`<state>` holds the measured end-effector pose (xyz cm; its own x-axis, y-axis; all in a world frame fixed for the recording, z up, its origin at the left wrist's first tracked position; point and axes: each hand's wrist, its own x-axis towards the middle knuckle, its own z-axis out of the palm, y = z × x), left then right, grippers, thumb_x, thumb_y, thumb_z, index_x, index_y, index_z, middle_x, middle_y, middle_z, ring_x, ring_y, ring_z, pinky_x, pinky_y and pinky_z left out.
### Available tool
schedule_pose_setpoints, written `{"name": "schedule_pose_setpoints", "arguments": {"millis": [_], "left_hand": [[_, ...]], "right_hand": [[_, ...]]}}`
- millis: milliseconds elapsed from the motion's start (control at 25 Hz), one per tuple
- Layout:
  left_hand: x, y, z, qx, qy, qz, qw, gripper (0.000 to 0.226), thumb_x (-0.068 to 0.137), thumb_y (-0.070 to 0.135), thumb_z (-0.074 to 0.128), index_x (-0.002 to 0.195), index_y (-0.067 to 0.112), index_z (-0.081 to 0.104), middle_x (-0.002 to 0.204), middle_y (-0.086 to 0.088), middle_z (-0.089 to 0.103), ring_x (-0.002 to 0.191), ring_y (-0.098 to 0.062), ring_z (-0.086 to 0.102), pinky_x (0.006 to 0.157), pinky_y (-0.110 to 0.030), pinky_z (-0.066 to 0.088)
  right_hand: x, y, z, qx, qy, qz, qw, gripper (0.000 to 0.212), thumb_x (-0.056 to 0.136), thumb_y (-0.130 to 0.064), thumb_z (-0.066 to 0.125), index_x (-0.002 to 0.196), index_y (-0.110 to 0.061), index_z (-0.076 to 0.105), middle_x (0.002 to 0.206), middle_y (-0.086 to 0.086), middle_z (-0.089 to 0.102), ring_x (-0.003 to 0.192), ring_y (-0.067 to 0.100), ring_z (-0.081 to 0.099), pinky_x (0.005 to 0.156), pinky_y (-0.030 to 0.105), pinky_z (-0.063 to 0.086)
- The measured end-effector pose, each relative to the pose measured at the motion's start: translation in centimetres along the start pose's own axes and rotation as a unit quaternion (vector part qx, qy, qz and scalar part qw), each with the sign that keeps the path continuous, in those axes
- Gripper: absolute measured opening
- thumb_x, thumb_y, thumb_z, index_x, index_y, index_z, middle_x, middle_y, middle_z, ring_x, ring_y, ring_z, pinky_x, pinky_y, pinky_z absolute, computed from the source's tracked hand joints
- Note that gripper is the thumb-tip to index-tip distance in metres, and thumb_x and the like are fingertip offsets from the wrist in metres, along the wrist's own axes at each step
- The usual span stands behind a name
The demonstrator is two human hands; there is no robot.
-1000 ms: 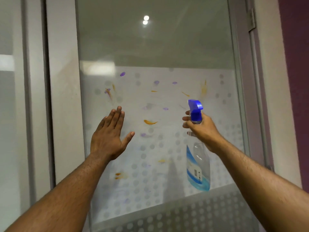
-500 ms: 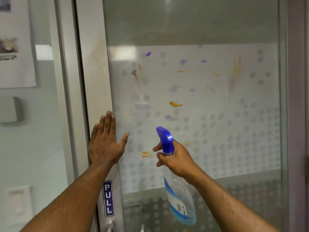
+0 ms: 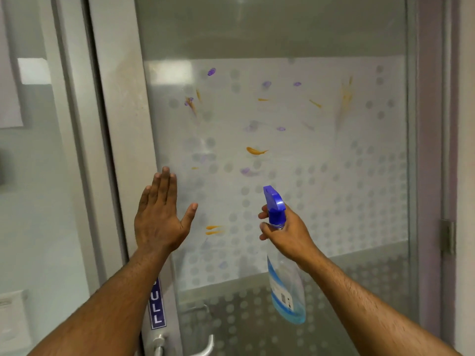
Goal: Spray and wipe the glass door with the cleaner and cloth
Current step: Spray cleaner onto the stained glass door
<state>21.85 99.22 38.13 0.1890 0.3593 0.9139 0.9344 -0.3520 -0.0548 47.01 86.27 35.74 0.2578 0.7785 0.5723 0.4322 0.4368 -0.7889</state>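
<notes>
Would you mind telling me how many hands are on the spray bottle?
1. The right hand grips the spray bottle at its neck; the left hand is raised flat by the glass door.

Soft, even indoor light. A pale rectangular glare sits on the glass door (image 3: pixel 282 176) (upper left of the frosting). Slight overall blur; frame lines bow at the edges.

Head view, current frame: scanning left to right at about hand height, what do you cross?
Wall-mounted paper → door frame → left hand, open and raised flat → orange smear pair on the glass door → spray bottle gripped by the right hand → hinge.
</notes>
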Motion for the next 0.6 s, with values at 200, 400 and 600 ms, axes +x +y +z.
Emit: {"name": "schedule_pose_setpoints", "arguments": {"millis": [200, 400, 600], "left_hand": [[2.4, 6.5, 1.3, -0.033, 0.017, 0.093, 0.995, 0.08, 0.097, 0.06, 0.021, 0.158, 0.01, 0.008, 0.167, -0.004, 0.0, 0.154, -0.019, 0.001, 0.124, -0.033, 0.002], [3.9, 11.9, 3.3, -0.016, -0.033, 0.151, 0.988, 0.079, 0.098, 0.063, 0.013, 0.158, 0.013, 0.007, 0.167, -0.001, -0.003, 0.153, -0.014, -0.003, 0.123, -0.035, 0.006], [5.0, 16.3, 4.8, -0.013, -0.048, 0.182, 0.982, 0.08, 0.095, 0.066, 0.006, 0.157, 0.017, -0.004, 0.164, 0.003, -0.016, 0.151, -0.011, -0.016, 0.123, -0.032, -0.006]], "right_hand": [[1.0, 1.5, -5.7, -0.057, 0.065, -0.011, 0.996, 0.029, 0.084, -0.014, 0.066, 0.11, -0.026, 0.057, 0.102, -0.011, 0.065, 0.089, 0.009, 0.063, 0.071, 0.016, 0.048], [1.7, 2.9, -12.5, -0.032, 0.122, 0.029, 0.992, 0.03, 0.089, -0.009, 0.062, 0.118, -0.016, 0.053, 0.106, 0.001, 0.066, 0.082, 0.017, 0.071, 0.071, 0.025, 0.057], [2.3, 4.1, -17.0, -0.055, 0.154, 0.039, 0.986, 0.031, 0.089, -0.007, 0.063, 0.117, -0.017, 0.052, 0.106, 0.006, 0.065, 0.087, 0.022, 0.069, 0.061, 0.02, 0.054]]}}
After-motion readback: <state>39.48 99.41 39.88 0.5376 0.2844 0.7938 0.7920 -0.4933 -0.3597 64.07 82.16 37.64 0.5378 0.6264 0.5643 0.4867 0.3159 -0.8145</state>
